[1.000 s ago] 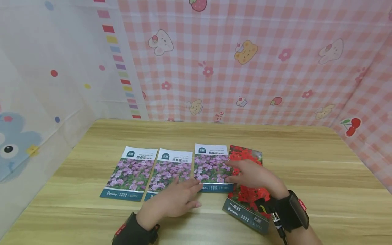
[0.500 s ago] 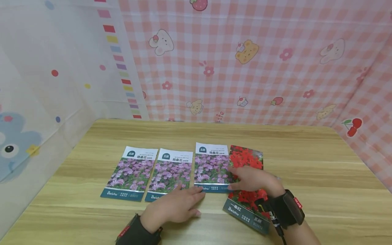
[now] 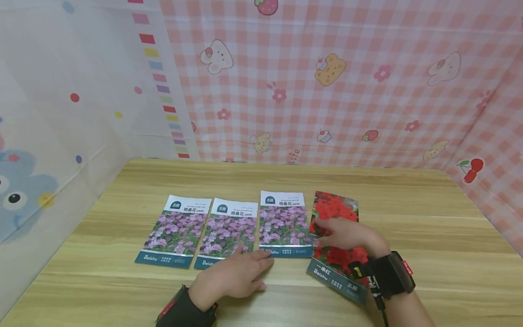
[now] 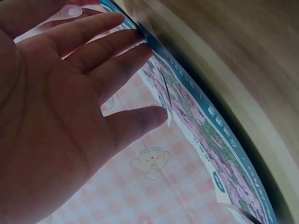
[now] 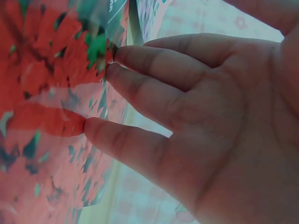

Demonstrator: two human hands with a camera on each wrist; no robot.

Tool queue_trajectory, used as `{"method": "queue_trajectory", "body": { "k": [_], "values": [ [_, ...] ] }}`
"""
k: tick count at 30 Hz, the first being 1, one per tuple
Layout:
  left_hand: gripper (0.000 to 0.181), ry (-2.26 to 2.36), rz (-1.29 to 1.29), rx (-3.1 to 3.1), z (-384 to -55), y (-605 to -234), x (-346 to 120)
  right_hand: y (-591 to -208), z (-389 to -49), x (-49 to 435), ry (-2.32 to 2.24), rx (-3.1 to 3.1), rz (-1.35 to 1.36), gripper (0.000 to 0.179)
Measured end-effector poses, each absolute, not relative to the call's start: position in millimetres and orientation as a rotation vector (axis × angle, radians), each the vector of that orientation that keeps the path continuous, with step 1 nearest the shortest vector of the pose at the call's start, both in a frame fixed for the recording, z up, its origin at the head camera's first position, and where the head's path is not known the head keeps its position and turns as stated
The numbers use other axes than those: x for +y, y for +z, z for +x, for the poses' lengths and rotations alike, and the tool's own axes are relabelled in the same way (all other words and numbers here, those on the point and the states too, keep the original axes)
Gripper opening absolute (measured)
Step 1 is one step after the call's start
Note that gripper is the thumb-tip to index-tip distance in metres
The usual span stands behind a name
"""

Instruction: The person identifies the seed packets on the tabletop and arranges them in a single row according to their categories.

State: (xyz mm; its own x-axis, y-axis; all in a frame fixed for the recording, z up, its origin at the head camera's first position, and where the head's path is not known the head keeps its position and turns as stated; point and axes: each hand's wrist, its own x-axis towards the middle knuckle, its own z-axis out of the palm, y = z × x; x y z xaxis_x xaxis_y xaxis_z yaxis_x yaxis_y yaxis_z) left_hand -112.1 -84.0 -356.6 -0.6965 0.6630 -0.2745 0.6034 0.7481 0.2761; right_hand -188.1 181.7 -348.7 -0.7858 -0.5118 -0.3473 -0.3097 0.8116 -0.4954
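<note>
Three seed packets with purple flowers lie in a row: a left one (image 3: 173, 231), a middle one (image 3: 229, 229) and a right one (image 3: 285, 227). Beside them, red-flower seed packets (image 3: 335, 209) overlap, the lower front one tilted. My right hand (image 3: 351, 236) lies over the red packets, fingers extended; in the right wrist view, its fingertips touch the printed red surface (image 5: 46, 70). My left hand (image 3: 233, 274) covers part of the middle purple packet's lower edge, its fingertips at the bottom band of the right purple packet. Its fingers are spread in the left wrist view.
Everything lies on a wood-grain table (image 3: 429, 236). A pink checked cloth (image 3: 347, 104) hangs behind it, and a white printed cloth (image 3: 81, 68) stands on the left. Both wrists wear black straps; a cable (image 3: 380, 299) hangs from the right one.
My right hand has moved slightly right, and the red packets have slid right with it, widening the space from the right purple packet. My left hand has barely moved.
</note>
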Motion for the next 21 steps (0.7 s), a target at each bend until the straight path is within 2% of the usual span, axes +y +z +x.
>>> {"method": "queue_trajectory", "body": {
  "k": [21],
  "values": [
    [0.054,0.253,0.972,2.566,-113,-355,-84,-349,-199,211,-0.684,2.464,-0.546,0.06]
  ]
}}
